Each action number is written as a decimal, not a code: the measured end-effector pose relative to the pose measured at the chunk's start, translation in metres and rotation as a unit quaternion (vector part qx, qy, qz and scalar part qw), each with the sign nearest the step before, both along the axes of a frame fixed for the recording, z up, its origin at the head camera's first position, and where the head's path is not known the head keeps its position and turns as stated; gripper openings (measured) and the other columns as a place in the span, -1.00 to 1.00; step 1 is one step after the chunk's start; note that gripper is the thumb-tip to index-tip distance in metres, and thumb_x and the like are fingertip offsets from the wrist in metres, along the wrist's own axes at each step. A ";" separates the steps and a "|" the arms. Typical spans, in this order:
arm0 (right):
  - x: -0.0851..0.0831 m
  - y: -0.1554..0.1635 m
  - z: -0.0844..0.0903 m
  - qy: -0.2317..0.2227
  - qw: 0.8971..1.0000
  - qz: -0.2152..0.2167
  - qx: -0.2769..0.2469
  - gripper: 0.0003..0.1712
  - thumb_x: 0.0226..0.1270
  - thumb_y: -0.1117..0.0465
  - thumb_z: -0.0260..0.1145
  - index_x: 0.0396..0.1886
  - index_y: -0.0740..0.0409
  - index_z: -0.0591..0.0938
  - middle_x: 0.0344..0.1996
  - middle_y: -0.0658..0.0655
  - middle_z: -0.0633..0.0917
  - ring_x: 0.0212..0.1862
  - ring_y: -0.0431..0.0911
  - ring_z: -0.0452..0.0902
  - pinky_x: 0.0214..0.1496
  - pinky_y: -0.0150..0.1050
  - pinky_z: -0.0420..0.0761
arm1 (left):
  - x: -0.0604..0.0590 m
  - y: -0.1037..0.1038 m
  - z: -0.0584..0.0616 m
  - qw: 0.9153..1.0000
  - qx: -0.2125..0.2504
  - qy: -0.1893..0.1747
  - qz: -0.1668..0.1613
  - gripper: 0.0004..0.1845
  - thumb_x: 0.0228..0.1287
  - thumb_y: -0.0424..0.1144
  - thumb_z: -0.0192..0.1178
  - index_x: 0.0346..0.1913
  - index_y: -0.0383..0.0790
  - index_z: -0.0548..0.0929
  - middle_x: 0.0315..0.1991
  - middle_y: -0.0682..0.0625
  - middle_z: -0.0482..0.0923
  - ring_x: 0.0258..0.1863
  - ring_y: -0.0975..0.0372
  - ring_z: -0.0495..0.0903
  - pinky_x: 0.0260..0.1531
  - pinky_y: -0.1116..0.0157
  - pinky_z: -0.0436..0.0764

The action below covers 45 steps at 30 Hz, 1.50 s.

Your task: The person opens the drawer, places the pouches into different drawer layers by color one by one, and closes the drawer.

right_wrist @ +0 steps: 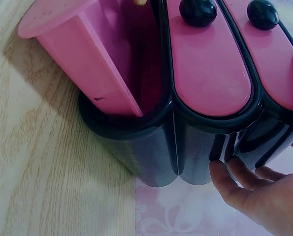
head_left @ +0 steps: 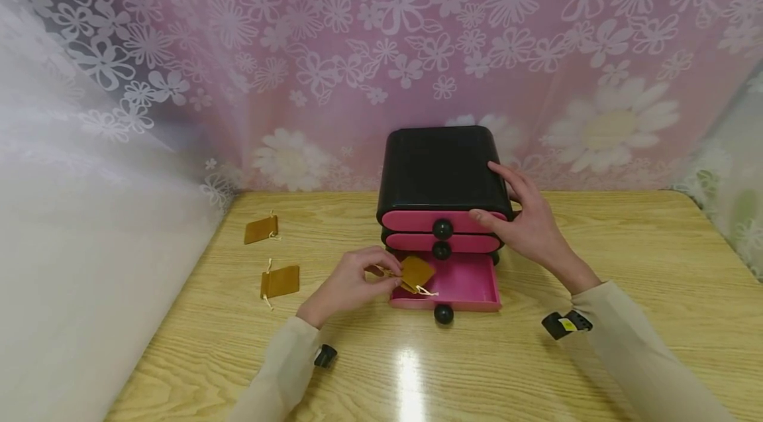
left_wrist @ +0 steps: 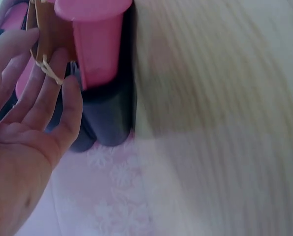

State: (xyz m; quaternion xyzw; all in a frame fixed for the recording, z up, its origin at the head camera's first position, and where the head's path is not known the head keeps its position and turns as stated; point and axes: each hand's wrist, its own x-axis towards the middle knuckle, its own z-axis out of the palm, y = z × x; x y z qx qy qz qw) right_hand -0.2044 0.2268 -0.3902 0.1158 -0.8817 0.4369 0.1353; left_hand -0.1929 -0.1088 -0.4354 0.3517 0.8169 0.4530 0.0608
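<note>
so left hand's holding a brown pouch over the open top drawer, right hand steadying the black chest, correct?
Not quite: the open drawer is the bottom one, not the top. The head view shows the two upper drawers closed. The rest stands: the left hand pinches the brown pouch at that drawer's edge, and the right hand rests on the black chest.

A black plastic drawer chest with three pink drawers (head_left: 444, 173) is placed at the back middle of the light wooden table (head_left: 626, 263). Its lowest drawer (head_left: 471, 283) is pulled out toward the front. Two small brown drawstring pouches (head_left: 261, 229) are laid on the table to its left, one behind the other.
</note>
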 end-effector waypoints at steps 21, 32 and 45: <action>0.001 -0.001 -0.001 0.003 1.000 0.001 -0.001 -0.03 0.29 0.03 0.49 0.61 -0.31 0.22 0.55 0.25 0.24 0.26 0.36 0.52 -0.21 -0.31 0.62 | 0.008 0.032 -0.007 0.997 -0.037 0.043 0.053 -0.91 0.29 -0.25 0.40 -0.17 -0.02 0.76 -0.15 0.13 0.68 -0.12 0.32 0.65 -0.06 0.27 0.71; 0.002 -0.001 -0.002 0.003 1.000 0.004 -0.007 -0.04 0.28 0.04 0.50 0.61 -0.32 0.23 0.55 0.23 0.24 0.26 0.36 0.51 -0.23 -0.38 0.62 | 0.010 0.027 -0.007 0.996 -0.055 0.031 0.055 -0.91 0.32 -0.14 0.40 -0.15 0.04 0.75 -0.14 0.18 0.68 -0.15 0.22 0.63 -0.05 0.26 0.65; 0.001 0.000 -0.002 0.000 1.000 0.002 -0.003 -0.03 0.29 0.03 0.50 0.61 -0.33 0.22 0.57 0.24 0.21 0.26 0.35 0.50 -0.21 -0.33 0.63 | 0.008 0.005 0.004 0.998 -0.023 0.022 0.061 -0.85 0.30 -0.16 0.41 -0.10 -0.02 0.77 -0.05 0.29 0.66 0.02 0.27 0.64 0.09 0.04 0.66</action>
